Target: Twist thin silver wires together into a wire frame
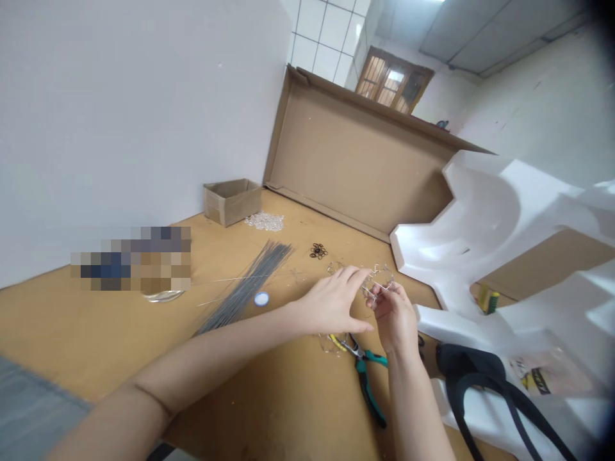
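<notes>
My right hand (pixel 394 317) pinches a bent wire ring (pixel 387 276) of thin silvery metal, its fingers closed on the lower side. Beside it, my left hand (pixel 331 301) reaches across with fingers stretched out and thumb apart; its fingertips are close to the ring, and whether they touch it I cannot tell. Below the hands lie pliers (pixel 361 368) with green and black handles, next to more bent wire (pixel 329 344), partly hidden by my left hand. A bundle of straight grey wires (pixel 252 282) lies left of my left hand.
Small black rings (pixel 318 250) and a pile of clear pieces (pixel 266 221) lie farther back, near a small cardboard box (pixel 233 203). A round white-and-blue disc (pixel 261 299) is by the wires. White foam packing (pixel 425 256) and a black strap (pixel 485 384) border the right side.
</notes>
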Tool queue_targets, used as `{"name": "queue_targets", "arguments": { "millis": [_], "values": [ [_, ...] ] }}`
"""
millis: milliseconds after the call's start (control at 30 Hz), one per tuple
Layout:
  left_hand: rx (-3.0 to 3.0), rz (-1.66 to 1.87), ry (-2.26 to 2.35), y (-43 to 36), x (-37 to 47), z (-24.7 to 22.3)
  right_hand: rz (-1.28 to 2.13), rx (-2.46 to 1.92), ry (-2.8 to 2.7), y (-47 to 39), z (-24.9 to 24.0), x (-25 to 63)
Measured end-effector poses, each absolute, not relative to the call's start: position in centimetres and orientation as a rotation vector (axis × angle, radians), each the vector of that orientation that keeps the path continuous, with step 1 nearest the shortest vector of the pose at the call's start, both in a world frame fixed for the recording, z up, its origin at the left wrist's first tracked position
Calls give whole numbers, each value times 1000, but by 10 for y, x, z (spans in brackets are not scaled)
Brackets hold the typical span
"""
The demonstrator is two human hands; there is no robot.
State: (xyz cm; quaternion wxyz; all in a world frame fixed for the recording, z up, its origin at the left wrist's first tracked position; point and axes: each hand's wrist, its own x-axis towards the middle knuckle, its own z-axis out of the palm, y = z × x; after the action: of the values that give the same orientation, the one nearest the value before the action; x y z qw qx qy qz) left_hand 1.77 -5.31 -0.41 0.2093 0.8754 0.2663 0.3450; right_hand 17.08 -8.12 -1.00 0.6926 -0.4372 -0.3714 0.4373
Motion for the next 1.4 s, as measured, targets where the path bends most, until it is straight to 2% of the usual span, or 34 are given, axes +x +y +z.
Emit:
{"name": "queue_targets", "arguments": {
  "millis": [600,867,1067,1267,1400],
  "values": [
    [2445,1006,596,-31,9,0,1054,-980,-867,-83,-7,175],
    [2372,958,668,-24,7,1,1125,-982,-954,-86,0,181],
    [2338,982,681,-19,6,-6,1007,-1048,-1036,-86,-3,182],
    [2312,1147,669,-32,8,-1,897,-1084,-1037,-82,-10,179],
    [2491,1055,586,-46,14,2,939,-1091,-1044,-83,-10,175]
  ]
}}
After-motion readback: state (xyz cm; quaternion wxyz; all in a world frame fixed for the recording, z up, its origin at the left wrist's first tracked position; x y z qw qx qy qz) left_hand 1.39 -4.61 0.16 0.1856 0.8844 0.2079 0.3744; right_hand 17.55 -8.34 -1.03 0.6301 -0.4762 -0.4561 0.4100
